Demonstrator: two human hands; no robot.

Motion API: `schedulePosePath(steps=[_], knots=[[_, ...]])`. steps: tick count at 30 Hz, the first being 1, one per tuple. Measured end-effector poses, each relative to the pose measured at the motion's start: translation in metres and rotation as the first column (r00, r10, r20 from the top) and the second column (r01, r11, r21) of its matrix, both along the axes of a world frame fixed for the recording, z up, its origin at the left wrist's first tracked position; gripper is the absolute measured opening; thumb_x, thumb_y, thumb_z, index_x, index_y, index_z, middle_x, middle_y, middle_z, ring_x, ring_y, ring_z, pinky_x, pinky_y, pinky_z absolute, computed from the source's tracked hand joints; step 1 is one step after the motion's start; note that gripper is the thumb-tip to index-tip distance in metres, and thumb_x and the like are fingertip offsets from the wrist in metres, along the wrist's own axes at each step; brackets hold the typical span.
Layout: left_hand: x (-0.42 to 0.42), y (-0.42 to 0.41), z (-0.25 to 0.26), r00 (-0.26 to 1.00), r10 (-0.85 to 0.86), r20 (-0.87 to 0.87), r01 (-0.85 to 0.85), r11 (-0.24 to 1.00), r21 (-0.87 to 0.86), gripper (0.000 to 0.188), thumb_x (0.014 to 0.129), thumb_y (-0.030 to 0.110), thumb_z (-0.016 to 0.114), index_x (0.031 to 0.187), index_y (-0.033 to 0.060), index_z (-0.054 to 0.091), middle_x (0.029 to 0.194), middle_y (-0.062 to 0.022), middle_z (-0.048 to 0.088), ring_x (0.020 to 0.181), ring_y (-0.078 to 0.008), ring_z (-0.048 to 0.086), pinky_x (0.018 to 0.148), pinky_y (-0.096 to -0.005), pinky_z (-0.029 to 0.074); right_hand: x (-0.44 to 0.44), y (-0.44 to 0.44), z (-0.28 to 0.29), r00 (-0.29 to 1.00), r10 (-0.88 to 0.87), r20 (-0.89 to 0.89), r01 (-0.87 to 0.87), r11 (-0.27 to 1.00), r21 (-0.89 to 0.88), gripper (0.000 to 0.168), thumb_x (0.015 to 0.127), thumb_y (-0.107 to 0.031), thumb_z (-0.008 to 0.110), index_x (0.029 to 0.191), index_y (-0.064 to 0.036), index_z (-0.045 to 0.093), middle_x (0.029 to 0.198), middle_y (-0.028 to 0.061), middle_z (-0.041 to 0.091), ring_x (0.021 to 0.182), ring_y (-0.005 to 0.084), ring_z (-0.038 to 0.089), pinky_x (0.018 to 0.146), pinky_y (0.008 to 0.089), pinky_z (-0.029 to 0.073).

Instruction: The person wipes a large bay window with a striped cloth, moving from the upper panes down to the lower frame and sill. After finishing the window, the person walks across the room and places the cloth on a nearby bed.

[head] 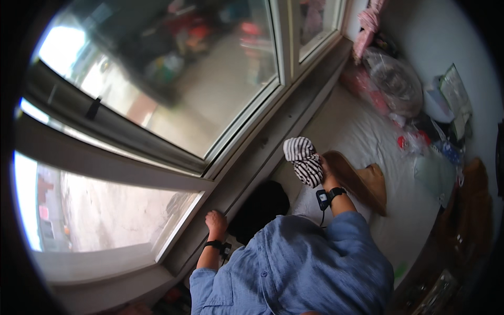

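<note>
My right hand [327, 176] holds a bundled black-and-white striped cloth [305, 159] above a pale, plastic-covered surface [350, 118]. Just right of that hand lies a tan item [372, 185] with a curved brim, shaped like a hat. My left hand [216, 221] rests on the grey window sill [252, 157] with its fingers curled under; whether anything is in it is hidden. Between my two hands sits a black, soft-looking object [262, 208] against the sill. Both wrists wear black straps with small devices.
A framed sliding window [281, 59] runs along the left, with a lower pane [118, 212] beside it. Stuffed plastic bags [393, 82] and a pale green bundle [435, 177] line the wall at right. A pink cloth [368, 23] hangs knotted in the far corner. Brown fabric [470, 204] lies at the right.
</note>
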State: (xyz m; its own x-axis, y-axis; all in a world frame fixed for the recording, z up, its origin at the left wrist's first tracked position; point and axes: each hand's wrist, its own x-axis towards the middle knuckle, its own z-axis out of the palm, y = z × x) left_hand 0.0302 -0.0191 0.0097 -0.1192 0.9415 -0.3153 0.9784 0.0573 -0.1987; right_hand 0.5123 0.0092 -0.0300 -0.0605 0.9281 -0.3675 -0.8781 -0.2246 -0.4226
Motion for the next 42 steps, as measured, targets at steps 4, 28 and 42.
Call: schedulePosePath(steps=[4, 28, 42], knots=[[0.015, 0.011, 0.016, 1.000, 0.005, -0.003, -0.005, 0.996, -0.093, 0.052, 0.074, 0.041, 0.072, 0.100, -0.0008, 0.057, 0.104, -0.0186, 0.060, 0.098, -0.0308, 0.062, 0.081, -0.0369, 0.052, 0.051, -0.080, -0.025, 0.946, -0.282, 0.162, 0.309, 0.932, -0.186, 0.037, 0.096, -0.035, 0.045, 0.112, -0.006, 0.060, 0.104, 0.0037, 0.064, 0.096, 0.0153, 0.059, 0.087, 0.0300, 0.047], [0.007, 0.015, -0.010, 0.989, -0.068, -0.133, 0.053, 0.992, -0.113, 0.051, 0.079, 0.039, 0.068, 0.100, -0.0040, 0.049, 0.099, -0.0209, 0.058, 0.091, -0.0347, 0.061, 0.076, -0.0394, 0.052, 0.037, -0.154, -0.171, 0.888, 0.428, 0.169, -0.169, 0.644, -0.746, 0.041, 0.081, -0.035, 0.069, 0.101, 0.001, 0.066, 0.093, 0.0112, 0.069, 0.081, 0.0191, 0.065, 0.070, 0.0308, 0.052], [-0.006, 0.009, -0.025, 0.988, -0.053, -0.145, 0.039, 0.994, -0.098, 0.047, 0.079, 0.039, 0.066, 0.096, -0.0014, 0.049, 0.096, -0.0193, 0.058, 0.088, -0.0322, 0.062, 0.074, -0.0373, 0.053, 0.034, -0.145, -0.273, 0.373, 0.794, 0.480, -0.137, 0.559, -0.818, 0.058, 0.074, -0.043, 0.072, 0.105, 0.005, 0.065, 0.108, 0.0204, 0.065, 0.100, 0.0285, 0.061, 0.083, 0.0371, 0.048]])
